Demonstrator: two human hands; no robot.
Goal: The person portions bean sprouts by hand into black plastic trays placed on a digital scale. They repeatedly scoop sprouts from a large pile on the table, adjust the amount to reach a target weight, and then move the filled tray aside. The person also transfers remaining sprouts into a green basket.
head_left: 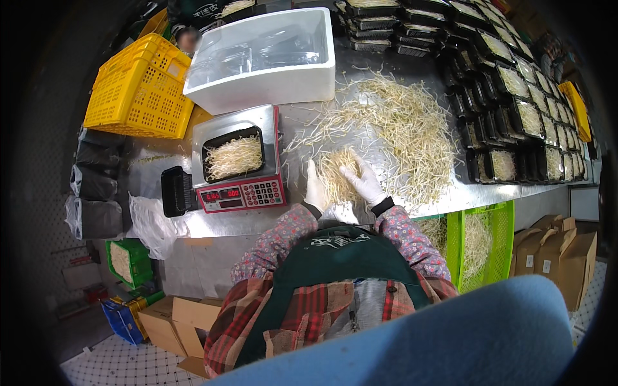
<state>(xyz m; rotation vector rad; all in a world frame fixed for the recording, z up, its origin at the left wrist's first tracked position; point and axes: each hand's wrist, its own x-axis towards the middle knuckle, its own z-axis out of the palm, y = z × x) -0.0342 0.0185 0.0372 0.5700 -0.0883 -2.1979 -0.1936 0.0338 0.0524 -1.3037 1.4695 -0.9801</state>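
Observation:
Between my two white-gloved hands is a bunch of bean sprouts [338,175], pressed from both sides just above the metal table. My left hand [316,187] holds its left side, fingers pointing away from me. Against the right side, my right hand [365,181] grips with its thumb laid over the strands. Beyond them spreads a large loose pile of bean sprouts [412,125]. To the left, a red and silver digital scale [267,161] carries a black plastic tray [205,168] filled with sprouts. Beside the scale lies a stack of empty black trays [174,192].
A white foam box [277,87] with clear plastic lids stands behind the scale, next to a yellow crate [138,90]. Stacked filled trays [531,119] line the right side. A green crate [455,248] sits below the table edge. Another person [187,38] is at the far left.

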